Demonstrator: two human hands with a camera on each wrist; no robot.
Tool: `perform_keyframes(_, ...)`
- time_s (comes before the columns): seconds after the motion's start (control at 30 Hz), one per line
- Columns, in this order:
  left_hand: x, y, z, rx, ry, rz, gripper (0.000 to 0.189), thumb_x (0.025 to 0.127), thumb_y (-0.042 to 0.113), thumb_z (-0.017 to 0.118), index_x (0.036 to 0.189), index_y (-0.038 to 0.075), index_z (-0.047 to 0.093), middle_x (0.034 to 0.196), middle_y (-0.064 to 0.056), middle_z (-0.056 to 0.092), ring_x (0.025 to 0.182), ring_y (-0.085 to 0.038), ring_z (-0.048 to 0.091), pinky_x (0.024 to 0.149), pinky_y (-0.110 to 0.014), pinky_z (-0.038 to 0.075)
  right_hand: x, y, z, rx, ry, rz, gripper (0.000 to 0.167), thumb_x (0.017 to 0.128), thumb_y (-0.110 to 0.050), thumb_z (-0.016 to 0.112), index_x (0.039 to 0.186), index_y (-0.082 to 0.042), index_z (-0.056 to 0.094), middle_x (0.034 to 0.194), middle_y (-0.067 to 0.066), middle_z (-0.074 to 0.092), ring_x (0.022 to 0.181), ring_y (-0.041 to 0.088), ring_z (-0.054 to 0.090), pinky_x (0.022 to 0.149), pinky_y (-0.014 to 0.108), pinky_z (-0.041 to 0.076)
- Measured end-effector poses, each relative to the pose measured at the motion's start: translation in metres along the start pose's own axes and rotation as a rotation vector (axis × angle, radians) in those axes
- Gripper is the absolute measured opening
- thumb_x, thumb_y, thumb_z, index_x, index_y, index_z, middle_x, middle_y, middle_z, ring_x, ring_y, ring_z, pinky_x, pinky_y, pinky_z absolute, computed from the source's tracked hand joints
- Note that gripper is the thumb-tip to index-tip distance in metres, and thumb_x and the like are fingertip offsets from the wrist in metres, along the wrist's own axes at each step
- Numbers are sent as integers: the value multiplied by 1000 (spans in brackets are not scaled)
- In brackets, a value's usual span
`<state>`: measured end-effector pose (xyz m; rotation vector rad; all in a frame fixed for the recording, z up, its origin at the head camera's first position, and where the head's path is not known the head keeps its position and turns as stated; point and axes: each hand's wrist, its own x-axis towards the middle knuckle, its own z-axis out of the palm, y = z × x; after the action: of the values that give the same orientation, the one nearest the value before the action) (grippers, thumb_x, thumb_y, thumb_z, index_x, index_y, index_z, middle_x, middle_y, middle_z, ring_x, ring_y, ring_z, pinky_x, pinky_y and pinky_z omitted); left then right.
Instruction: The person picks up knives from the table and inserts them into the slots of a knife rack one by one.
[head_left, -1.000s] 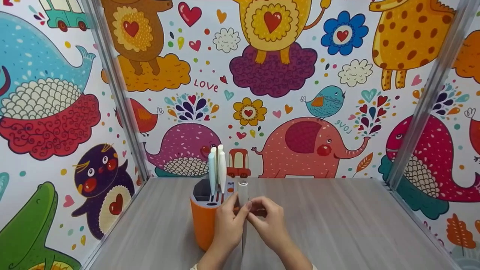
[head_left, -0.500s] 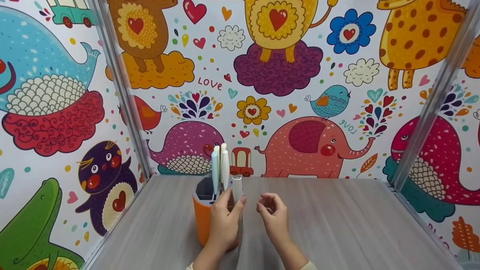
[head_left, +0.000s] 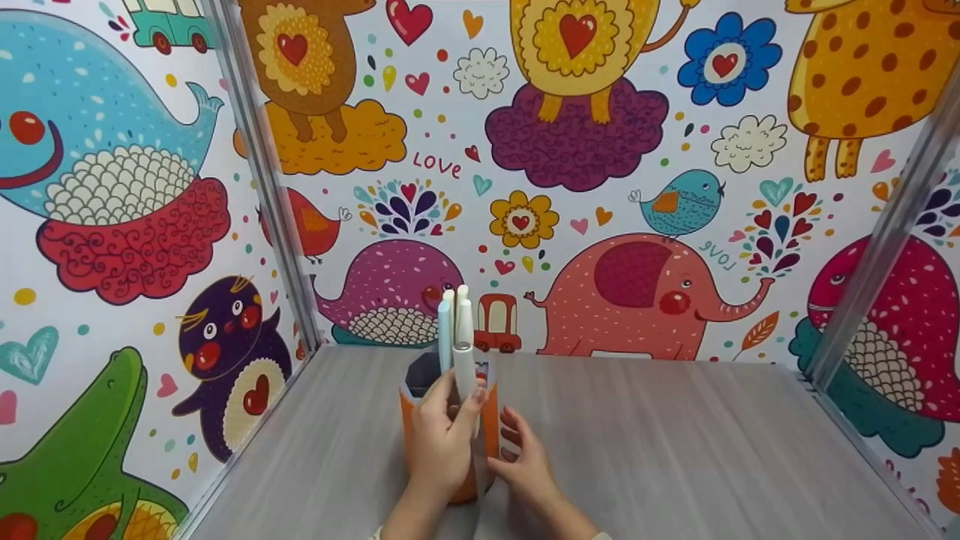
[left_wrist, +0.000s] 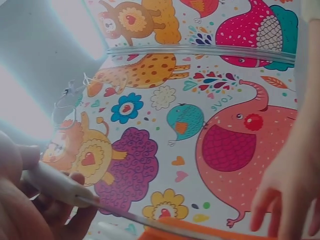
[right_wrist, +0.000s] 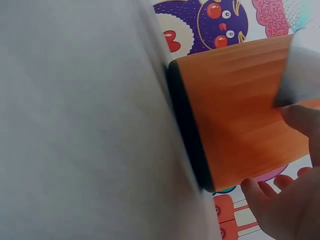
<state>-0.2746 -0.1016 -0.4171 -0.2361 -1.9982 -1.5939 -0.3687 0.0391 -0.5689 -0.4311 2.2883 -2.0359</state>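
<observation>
My left hand grips the white handle of a knife, held upright with its blade pointing down. In the left wrist view the thin blade runs out from the handle, its edge towards the camera. Close behind it stands an orange knife block with a dark base. Several pale-handled knives stick up from the block's slots. On the block's right side is my right hand, fingers spread and relaxed, thumb near the orange wall; contact cannot be told.
The block stands on a grey wood-grain table. Walls with printed cartoon animals enclose the table at the back and sides, joined by metal corner strips.
My right hand has let go of the knife and moved down beside the block. My left hand has brought the knife left, in front of the block. The head view has shifted left.
</observation>
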Motion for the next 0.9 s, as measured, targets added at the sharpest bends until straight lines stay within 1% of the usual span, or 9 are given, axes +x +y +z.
perform_keyframes(0.07,-1,5,-3,3,25,17,28,105,21,69,127,4,69,109,-12,73,88,-15,72,80,-33,67,-1,1,-2,11,-22,17,92,87,0,83,164,-1,32,166,29,38,148,51,45,117,63,47)
perform_keyframes(0.17,-2,11,-8,8,47,42,30,105,19,68,131,3,68,118,-12,74,101,-18,75,91,-38,66,-1,1,-3,25,-52,17,95,88,-8,87,165,-4,31,167,27,37,150,50,43,119,63,44)
perform_keyframes(0.3,-4,15,-11,70,46,100,28,105,17,68,130,4,69,117,-9,74,99,-18,71,88,-33,66,0,4,0,33,-76,-16,98,86,-19,89,165,-7,33,167,25,39,150,47,44,121,62,43)
perform_keyframes(0.37,-4,16,-11,88,40,121,28,104,15,69,129,3,69,116,-9,74,99,-18,70,88,-32,66,0,6,1,40,-74,-19,97,86,-18,90,165,-7,34,166,25,41,150,47,44,121,62,42)
perform_keyframes(0.47,-3,18,-13,75,39,129,28,104,12,68,130,2,68,116,-11,74,101,-20,72,89,-34,66,0,7,4,60,-75,10,95,86,-12,89,165,-9,35,166,24,41,150,46,44,121,62,42)
perform_keyframes(0.53,0,21,-15,66,45,140,30,104,11,68,131,1,67,118,-13,74,104,-22,74,90,-38,66,0,7,5,65,-77,24,95,86,-11,89,165,-9,36,166,23,41,150,46,44,121,63,42)
perform_keyframes(0.67,10,31,-20,57,62,178,31,104,11,67,133,-1,65,119,-14,75,105,-26,76,93,-44,65,-1,7,5,40,-76,36,97,86,-22,91,164,-9,36,164,23,44,148,44,47,120,61,44)
perform_keyframes(0.83,26,49,-25,9,68,248,31,106,8,63,134,-5,61,121,-17,76,108,-32,76,104,-55,57,-2,6,4,14,-53,59,99,83,-29,93,163,-8,39,163,21,47,147,42,49,119,59,46)
perform_keyframes(0.9,33,55,-27,-4,79,273,31,106,8,62,135,-5,60,121,-19,75,107,-32,76,106,-56,56,-1,5,5,2,-45,69,98,83,-28,93,162,-9,40,162,20,48,146,41,50,118,58,47)
